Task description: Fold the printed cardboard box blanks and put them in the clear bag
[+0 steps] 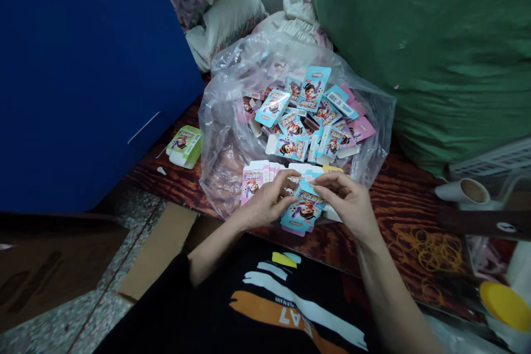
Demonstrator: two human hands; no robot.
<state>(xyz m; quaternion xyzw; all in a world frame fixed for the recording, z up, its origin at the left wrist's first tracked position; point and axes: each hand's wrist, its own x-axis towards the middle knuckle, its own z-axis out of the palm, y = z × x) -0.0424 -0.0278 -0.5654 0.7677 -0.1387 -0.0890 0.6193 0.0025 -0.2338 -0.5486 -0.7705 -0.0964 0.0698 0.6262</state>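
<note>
A small blue printed carton (305, 209) with a cartoon figure is held low in front of me, near the table's front edge. Its left side is gripped by my left hand (271, 199), fingers curled and closed on it. My right hand (348, 199) pinches the carton's upper right end, where a flap shows. Just behind my left hand stand pink flattened cartons (254, 180) in a row. Beyond both hands, a clear plastic bag (224, 149) lies wide, bearing a heap of blue and pink cartons (293, 124). My fingers partly hide the held carton's top.
A green carton (185, 146) lies left of the bag. At right are loose rubber bands (442, 251), a cup (467, 192) of brown drink and a yellow lid (504, 304). A blue panel (91, 77) and a large green sack (423, 66) flank the wooden table (388, 199).
</note>
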